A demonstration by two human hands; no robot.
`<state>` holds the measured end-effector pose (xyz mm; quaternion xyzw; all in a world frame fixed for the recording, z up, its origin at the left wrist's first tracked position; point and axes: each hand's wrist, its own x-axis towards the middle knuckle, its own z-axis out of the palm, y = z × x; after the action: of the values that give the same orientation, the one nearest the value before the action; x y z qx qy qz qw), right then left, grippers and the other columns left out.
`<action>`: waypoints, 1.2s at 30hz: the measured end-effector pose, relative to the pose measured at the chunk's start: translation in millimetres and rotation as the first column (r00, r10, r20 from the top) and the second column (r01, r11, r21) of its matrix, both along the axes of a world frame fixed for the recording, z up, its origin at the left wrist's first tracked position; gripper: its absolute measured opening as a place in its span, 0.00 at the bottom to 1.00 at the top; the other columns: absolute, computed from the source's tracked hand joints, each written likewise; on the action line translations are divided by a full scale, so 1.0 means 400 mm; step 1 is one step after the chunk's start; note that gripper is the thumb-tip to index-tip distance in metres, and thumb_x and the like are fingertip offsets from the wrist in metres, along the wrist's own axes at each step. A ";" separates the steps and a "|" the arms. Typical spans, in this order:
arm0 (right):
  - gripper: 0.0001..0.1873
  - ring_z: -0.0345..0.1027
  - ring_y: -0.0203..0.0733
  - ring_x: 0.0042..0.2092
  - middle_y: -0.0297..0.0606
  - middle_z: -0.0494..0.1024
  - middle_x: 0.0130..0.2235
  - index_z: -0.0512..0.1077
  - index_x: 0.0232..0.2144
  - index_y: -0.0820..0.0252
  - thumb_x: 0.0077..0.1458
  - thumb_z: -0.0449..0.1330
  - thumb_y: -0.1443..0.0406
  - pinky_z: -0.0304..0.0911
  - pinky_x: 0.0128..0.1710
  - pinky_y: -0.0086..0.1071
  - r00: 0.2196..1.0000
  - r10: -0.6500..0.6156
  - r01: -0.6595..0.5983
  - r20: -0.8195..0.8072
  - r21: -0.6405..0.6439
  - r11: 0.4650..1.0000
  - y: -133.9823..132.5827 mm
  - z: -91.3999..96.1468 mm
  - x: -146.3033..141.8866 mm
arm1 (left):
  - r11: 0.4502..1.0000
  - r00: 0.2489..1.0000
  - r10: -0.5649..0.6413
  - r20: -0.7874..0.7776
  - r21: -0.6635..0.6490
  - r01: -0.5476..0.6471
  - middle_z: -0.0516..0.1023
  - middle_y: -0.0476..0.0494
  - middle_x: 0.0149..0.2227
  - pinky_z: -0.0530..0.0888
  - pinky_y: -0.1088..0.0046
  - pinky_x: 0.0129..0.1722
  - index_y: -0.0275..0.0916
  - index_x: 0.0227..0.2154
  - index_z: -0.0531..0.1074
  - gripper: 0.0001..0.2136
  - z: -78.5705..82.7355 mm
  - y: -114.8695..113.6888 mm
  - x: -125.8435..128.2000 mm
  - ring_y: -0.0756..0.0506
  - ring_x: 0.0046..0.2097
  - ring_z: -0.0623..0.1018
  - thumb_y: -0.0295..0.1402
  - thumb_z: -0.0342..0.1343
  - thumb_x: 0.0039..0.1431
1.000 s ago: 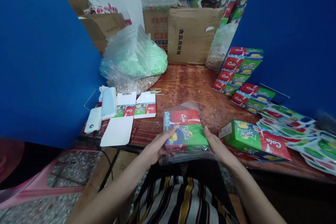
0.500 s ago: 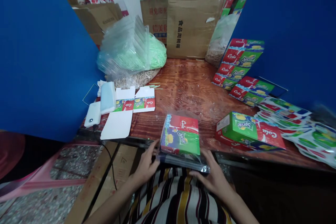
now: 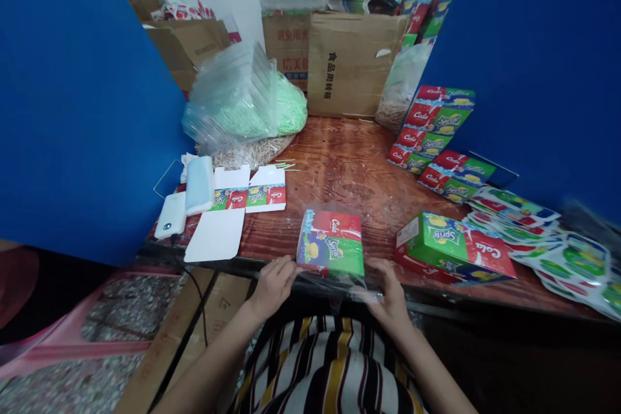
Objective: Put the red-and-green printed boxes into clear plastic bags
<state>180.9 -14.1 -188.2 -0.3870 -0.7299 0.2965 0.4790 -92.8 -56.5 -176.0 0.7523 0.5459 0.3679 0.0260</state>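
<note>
Right in front of me a Cola and Sprite printed box (image 3: 332, 242) lies at the table's front edge inside a clear plastic bag (image 3: 339, 284). The bag's loose end hangs over the edge toward my lap. At its left corner, my left hand (image 3: 275, 284) is closed with the plastic between thumb and fingers. My right hand (image 3: 389, 297) pinches the film on the other side, thumb and fingers curled around it. A second printed box (image 3: 453, 246), with no hand on it, lies on its side to the right.
A flat unfolded carton (image 3: 220, 229), a white power bank (image 3: 171, 215) and a pale blue pack (image 3: 199, 184) lie left. Clear trays (image 3: 233, 94) stand behind. Stacked boxes (image 3: 431, 129) and a pile of printed pouches (image 3: 557, 252) are right. Blue partitions (image 3: 72, 110) flank the table.
My left hand has closed on the bag's corner. The bag's loose end, flat and wide before, is now gathered and folded up closer to the box. The view has tilted slightly.
</note>
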 end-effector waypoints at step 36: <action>0.17 0.76 0.44 0.41 0.45 0.77 0.42 0.68 0.48 0.55 0.59 0.49 0.74 0.74 0.36 0.29 0.966 -0.144 0.025 0.215 0.480 0.877 0.000 -0.003 0.030 | 0.906 0.977 0.207 -0.051 0.386 -0.172 0.80 0.41 0.32 0.77 0.71 0.33 0.38 0.38 0.70 0.09 -0.042 -0.026 0.085 0.45 0.31 0.80 0.26 0.45 0.66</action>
<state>193.1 -14.3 -189.4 -0.3236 -0.8156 0.0383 0.4782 -58.6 -67.0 -192.8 0.7023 0.5355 0.4328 -0.1809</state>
